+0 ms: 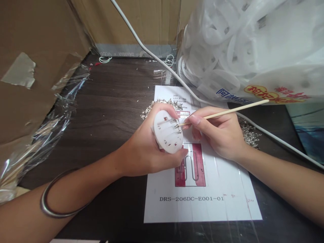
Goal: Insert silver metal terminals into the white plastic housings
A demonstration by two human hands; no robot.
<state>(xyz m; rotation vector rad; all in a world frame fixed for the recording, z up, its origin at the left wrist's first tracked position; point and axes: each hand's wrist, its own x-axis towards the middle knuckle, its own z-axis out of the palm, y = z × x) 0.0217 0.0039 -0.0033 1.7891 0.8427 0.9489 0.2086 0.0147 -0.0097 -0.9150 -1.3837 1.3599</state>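
And here the left hand (148, 146) has the white disc (167, 136) firmly in its grasp, index finger curled over the top edge, thumb along the lower side, the other fingers mostly hidden behind. The disc is held up over the printed sheet (162, 192), roughly in the middle of the view, tilted so that its slotted face shows, with small metal pieces (176, 127) sitting near its right edge. In from the other side comes the right hand (219, 133), thumb and fingers pinching the thin stick (235, 108), its narrow tip right at those metal pieces; whether it actually presses on them, one cannot tell. Beneath the hands, the sheet lies on the dark table (108, 87), red-and-white diagram (194, 165) partly covered by the left thumb, the line "DRS-206DC-E001-01" plain to read below. A heap of tiny metal parts (149, 108) spreads just beyond the left hand, and a second heap (250, 133) lies beside the right wrist. A pale cable (152, 54) slants across the whole scene, passing in front of a bulging clear bag (240, 50) of white pieces at upper right, while brown cardboard (37, 37) walls in the left, and a metal bangle (47, 206) circles the left forearm.
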